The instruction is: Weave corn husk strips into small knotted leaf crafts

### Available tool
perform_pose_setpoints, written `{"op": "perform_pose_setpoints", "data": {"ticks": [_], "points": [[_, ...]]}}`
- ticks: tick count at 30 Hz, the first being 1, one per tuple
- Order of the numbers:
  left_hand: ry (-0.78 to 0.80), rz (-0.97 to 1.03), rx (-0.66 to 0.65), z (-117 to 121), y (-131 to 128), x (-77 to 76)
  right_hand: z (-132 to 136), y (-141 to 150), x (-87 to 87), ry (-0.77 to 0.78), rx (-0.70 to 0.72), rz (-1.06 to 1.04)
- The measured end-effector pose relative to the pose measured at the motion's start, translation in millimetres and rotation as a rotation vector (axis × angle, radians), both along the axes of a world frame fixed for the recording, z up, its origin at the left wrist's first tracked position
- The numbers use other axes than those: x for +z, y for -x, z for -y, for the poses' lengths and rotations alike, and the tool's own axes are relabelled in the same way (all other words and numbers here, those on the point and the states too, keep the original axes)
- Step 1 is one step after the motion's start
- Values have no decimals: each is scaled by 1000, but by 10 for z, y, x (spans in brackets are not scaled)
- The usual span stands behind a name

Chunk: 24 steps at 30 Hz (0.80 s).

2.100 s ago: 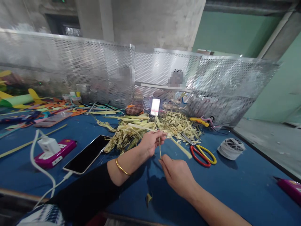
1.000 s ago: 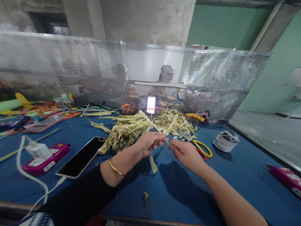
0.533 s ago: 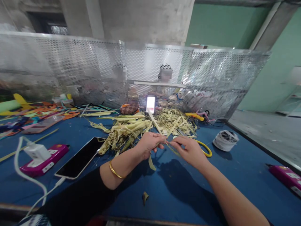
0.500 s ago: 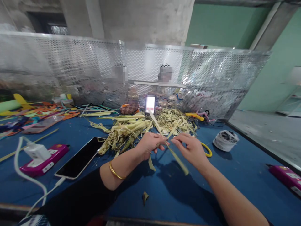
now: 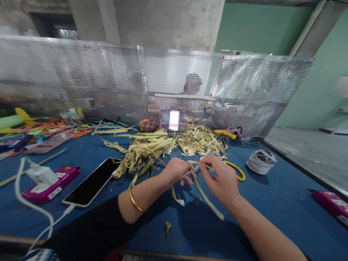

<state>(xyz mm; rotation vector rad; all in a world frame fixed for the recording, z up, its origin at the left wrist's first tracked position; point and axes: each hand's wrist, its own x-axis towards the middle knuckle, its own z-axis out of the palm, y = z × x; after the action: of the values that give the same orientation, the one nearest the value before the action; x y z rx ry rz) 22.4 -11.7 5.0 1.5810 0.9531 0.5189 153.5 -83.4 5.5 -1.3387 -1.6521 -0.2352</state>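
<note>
Both my hands work a pale yellow-green leaf strip (image 5: 208,200) above the blue table (image 5: 272,210). My left hand (image 5: 176,172), with a gold bangle on its wrist, is closed round the strip's folded part, and a short end hangs below it. My right hand (image 5: 221,178) pinches the strip close beside the left, and a long tail trails down toward me. A heap of leaf strips and trimmings (image 5: 168,145) lies just beyond my hands.
Yellow-and-red scissors (image 5: 238,173) lie partly hidden behind my right hand, and a white spool (image 5: 261,162) sits to the right. A black phone (image 5: 94,181) and a pink power bank (image 5: 49,184) with a white charger lie left. A perforated metal screen (image 5: 244,90) backs the table; people sit behind it.
My hands have come closer together and nearer to me. The strip has been bent over, so its long end now hangs down instead of pointing away toward the heap.
</note>
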Motion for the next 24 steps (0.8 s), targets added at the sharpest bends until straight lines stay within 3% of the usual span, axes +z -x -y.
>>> {"op": "perform_pose_setpoints", "data": {"ticks": [4,7,11,14,16,18,21,24], "points": [[294,205,94,-83,19,52,34,71,-68,-36,-120,417],[369,358,214,-91,7,51,-7,138,-174,-27,-178,534],[415,532,308,-84,-21,21,-67,202,-272,191,-115,317],[542,615,324,-88,-27,12,-96,221,-295,382,-47,109],[619,647,338,-87,-20,24,-112,220,-312,429,-62,92],[636,659,346,-81,-6,51,-123,214,-335,362,-131,215],[583,666,359,-72,14,94,-116,213,-344,115,-225,507],[528,673,370,-69,3,94,-81,245,-291,-124,-193,692]]}}
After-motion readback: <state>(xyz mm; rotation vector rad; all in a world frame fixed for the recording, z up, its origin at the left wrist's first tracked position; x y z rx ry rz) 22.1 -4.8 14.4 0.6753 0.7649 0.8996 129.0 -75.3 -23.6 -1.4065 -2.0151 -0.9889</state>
